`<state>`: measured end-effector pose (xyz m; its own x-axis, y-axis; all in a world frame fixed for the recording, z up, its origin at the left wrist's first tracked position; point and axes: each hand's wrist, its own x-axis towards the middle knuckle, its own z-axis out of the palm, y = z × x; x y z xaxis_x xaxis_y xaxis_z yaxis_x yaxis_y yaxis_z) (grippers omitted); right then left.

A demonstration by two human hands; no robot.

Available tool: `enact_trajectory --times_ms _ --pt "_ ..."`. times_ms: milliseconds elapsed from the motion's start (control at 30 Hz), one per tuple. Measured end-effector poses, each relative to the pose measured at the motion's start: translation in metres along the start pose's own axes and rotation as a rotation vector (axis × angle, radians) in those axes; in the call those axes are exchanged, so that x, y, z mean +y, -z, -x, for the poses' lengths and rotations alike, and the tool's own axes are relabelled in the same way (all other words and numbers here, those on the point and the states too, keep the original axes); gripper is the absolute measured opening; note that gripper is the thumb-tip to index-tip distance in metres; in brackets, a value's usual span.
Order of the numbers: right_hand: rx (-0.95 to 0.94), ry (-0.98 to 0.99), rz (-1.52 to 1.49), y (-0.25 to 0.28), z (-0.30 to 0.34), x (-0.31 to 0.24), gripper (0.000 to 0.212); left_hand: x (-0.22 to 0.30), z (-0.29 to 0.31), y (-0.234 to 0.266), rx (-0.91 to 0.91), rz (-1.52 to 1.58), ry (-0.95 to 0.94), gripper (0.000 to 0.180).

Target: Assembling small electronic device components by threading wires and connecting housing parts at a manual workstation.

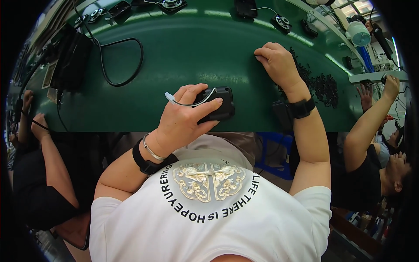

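Note:
My left hand [183,109] is closed around a black plastic housing [225,104] near the table's front edge, its fingers lying across the top. A thin black-and-white wire loops out of the housing over my fingers and ends in a white connector [169,97]. Farther forward and to the right, my right hand [278,64] is raised over the green table with thumb and fingertips pinched together. Whatever the pinch holds, if anything, is too small to make out. Just right of that hand lies a scattered pile of small black pieces [325,89].
On the left stand a black box-shaped device [72,61] and a looped black cable [142,56]. Round speaker-like parts [281,22] with wires and black housings [245,8] lie along the far edge. A dark block [281,112] sits beside my right wrist. People work on both sides.

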<state>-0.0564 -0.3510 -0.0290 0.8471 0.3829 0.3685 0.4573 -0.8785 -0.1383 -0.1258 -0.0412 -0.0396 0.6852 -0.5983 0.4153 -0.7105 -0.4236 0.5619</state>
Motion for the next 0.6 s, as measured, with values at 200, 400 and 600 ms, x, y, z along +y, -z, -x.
enact_trajectory --times_ms 200,400,600 --pt "-0.019 0.08 0.049 0.001 0.005 -0.016 0.013 -0.001 0.0 -0.001 0.008 0.004 0.001 0.054" --pt "-0.166 -0.169 -1.044 0.024 0.041 -0.119 0.008 0.0 0.002 0.001 0.007 0.016 0.039 0.056" --pt "0.045 0.007 -0.704 -0.002 0.049 -0.146 0.013 -0.001 0.002 -0.001 0.048 -0.008 0.016 0.053"
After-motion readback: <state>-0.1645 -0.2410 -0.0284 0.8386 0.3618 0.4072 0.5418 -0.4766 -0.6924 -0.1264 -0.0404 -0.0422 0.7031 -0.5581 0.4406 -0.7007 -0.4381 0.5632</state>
